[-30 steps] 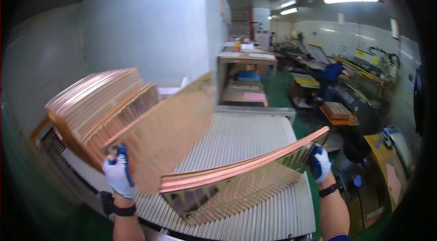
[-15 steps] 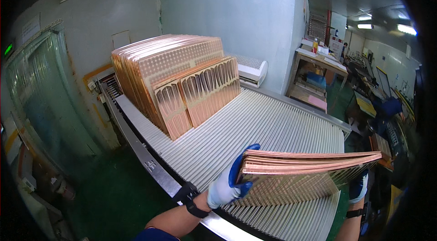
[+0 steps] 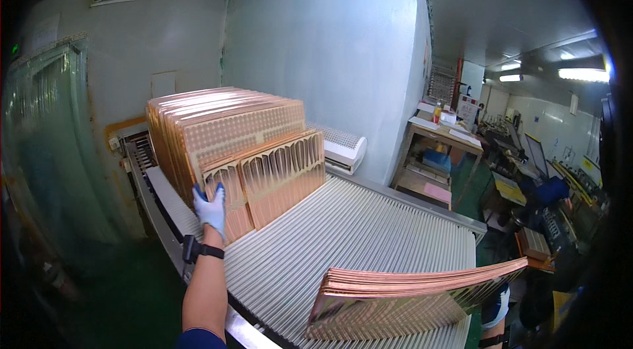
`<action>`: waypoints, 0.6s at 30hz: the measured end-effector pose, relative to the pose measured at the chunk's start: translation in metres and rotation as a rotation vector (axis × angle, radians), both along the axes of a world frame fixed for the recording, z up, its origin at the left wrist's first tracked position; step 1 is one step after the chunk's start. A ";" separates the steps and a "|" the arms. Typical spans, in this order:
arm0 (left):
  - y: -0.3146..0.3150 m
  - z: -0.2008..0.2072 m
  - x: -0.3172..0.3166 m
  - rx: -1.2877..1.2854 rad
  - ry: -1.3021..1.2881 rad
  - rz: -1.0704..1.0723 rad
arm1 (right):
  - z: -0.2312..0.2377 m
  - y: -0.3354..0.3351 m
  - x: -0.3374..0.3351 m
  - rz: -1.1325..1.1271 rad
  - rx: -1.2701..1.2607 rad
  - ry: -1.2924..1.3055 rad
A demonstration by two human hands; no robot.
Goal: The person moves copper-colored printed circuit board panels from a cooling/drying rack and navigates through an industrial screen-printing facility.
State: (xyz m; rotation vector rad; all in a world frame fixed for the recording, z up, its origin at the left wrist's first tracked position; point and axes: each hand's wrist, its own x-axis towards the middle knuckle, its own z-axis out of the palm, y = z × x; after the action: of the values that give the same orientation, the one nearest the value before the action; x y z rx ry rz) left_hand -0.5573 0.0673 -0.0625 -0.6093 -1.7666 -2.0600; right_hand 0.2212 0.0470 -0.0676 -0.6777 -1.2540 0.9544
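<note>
Copper-coloured circuit board panels stand on edge, leaning, as a small stack near the front of a ribbed metal rack. My right hand, in a white and blue glove, holds this stack at its right end; its fingers are mostly hidden behind the panels. My left hand, gloved alike, reaches forward with thumb and fingers spread. It is at the left edge of a small front panel, and whether it touches is hard to tell. Behind stands a large row of taller panels, with another smaller panel in front.
A white perforated unit sits behind the rack against the pale wall. On the right stand a wooden bench with bottles and papers, and a cluttered work area. A clear strip curtain hangs at the left.
My left hand has let go of the near stack's left end and moved forward and left to the large row. My right hand stays at the stack's right end. The view has shifted.
</note>
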 end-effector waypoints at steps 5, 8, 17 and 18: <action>-0.007 0.035 0.023 -0.064 -0.061 -0.367 | 0.024 -0.034 -0.029 0.059 -0.090 0.214; 0.047 0.009 0.010 0.151 -0.025 -0.427 | 0.025 -0.025 -0.037 0.004 -0.026 0.144; 0.136 0.020 0.046 -0.067 -0.117 -0.425 | -0.019 -0.013 0.036 -0.161 -0.006 -0.101; 0.132 0.017 0.035 -0.030 -0.105 -0.422 | -0.023 -0.014 0.037 -0.383 0.054 -0.375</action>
State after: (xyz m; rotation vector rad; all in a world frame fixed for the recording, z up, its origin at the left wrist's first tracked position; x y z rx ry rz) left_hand -0.5221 0.1996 -0.0453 -0.9690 -1.8544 -2.3793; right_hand 0.2587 0.0327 -0.0911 -1.0434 -1.4019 0.4875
